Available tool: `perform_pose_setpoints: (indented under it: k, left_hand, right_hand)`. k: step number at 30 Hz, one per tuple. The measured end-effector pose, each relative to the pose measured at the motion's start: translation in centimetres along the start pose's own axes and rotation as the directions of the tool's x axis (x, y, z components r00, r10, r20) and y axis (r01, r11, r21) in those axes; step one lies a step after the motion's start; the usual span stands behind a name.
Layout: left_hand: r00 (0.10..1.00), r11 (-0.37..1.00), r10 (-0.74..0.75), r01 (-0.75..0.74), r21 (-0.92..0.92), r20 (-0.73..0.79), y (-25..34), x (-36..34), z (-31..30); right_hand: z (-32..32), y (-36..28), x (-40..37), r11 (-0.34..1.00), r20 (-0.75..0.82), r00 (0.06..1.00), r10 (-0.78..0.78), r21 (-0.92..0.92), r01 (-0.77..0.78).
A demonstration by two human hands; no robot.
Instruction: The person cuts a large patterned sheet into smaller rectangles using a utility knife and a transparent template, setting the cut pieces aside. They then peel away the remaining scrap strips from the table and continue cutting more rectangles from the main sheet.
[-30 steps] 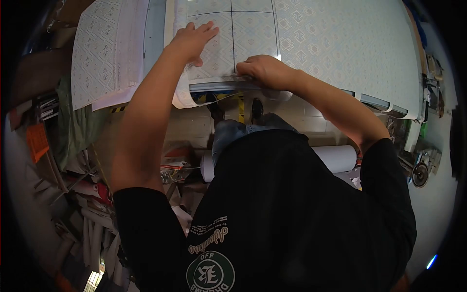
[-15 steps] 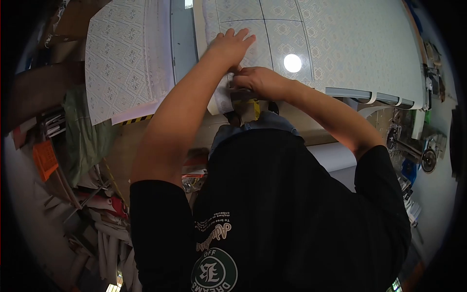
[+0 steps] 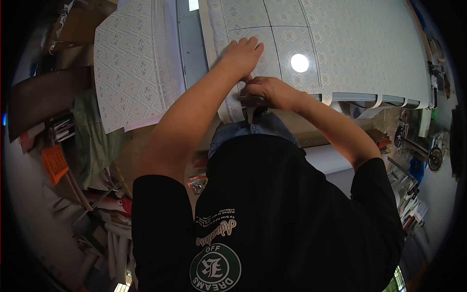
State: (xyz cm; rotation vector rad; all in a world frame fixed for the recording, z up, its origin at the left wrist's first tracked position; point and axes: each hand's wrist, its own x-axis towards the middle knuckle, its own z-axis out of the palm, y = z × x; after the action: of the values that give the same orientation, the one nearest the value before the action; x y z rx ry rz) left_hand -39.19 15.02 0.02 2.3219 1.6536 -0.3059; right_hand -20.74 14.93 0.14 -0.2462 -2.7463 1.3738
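Observation:
A pale patterned sheet (image 3: 350, 48), marked with dark straight lines, lies over the table surface. My left hand (image 3: 244, 56) rests on it near its left side, with the fingers stretched forward and slightly apart. Close below it, at the near edge of the sheet, my right hand (image 3: 272, 92) is closed with curled fingers. A flat greyish piece (image 3: 250, 101) shows under those fingers; its kind is not clear. The thumb side of the left hand comes close to the right fingers. A narrow strip of the sheet (image 3: 234, 109) hangs over the near edge below the hands.
Another patterned sheet (image 3: 129, 68) lies left of a grey strip (image 3: 192, 48). A rail with white bands (image 3: 360, 97) runs along the near table edge. A green cloth (image 3: 92, 136), an orange crate (image 3: 54, 164) and white rolls (image 3: 116, 250) are at lower left.
The view has shifted, so the table and both hands appear slightly lower and further right. The left hand stays spread on the sheet, and the right stays closed at its near edge.

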Motion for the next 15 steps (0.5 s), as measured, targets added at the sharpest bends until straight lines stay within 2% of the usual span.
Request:
perform_pose_setpoints:
  k: [3,5,6,8,9,11,12,13,14,15]
  left_hand:
    - [0.998,0.997,0.068,-0.068,-0.027,-0.002,-0.2,0.2,-0.8]
    - [0.995,0.995,0.102,-0.102,-0.018,0.006,-0.1,0.4,-1.7]
    - [0.993,0.993,0.114,-0.113,-0.011,0.013,-0.2,0.6,-1.9]
    - [0.986,0.986,0.167,-0.167,0.013,0.029,-0.7,1.4,-1.9]
    - [0.979,0.979,0.198,-0.2,0.03,0.045,-1.0,1.8,-1.9]
    - [0.966,0.967,0.253,-0.254,0.009,0.056,-1.7,2.8,-2.5]
    - [0.96,0.962,0.273,-0.272,-0.015,0.067,-1.9,3.2,-2.7]
    - [0.95,0.952,0.306,-0.305,-0.023,0.065,-2.0,3.6,-2.7]
    - [0.957,0.959,0.281,-0.278,-0.046,0.066,-2.0,4.1,-2.7]
    - [0.964,0.966,0.255,-0.25,-0.07,0.071,-2.1,4.5,-2.6]
  right_hand:
    - [1.8,-0.5,-0.9,0.995,-0.075,0.993,0.092,0.044,-0.089]
    - [2.9,-0.9,-1.4,0.993,-0.206,0.972,0.116,0.031,-0.112]
    - [3.6,-1.3,-1.7,0.991,-0.221,0.966,0.134,0.03,-0.13]
    - [5.2,-2.3,-1.8,0.981,-0.375,0.908,0.189,0.029,-0.192]
    - [5.9,-2.8,-1.7,0.976,-0.392,0.896,0.21,0.029,-0.216]
    - [7.4,-4.2,-1.5,0.957,-0.545,0.806,0.229,-0.022,-0.288]
    - [8.1,-5.3,-1.2,0.946,-0.557,0.789,0.259,-0.016,-0.323]
    - [8.7,-6.4,-0.8,0.91,-0.591,0.726,0.352,0.033,-0.414]
    - [9.0,-7.1,-0.2,0.865,-0.62,0.654,0.433,0.081,-0.495]
    - [9.4,-7.7,0.4,0.851,-0.628,0.634,0.451,0.087,-0.518]
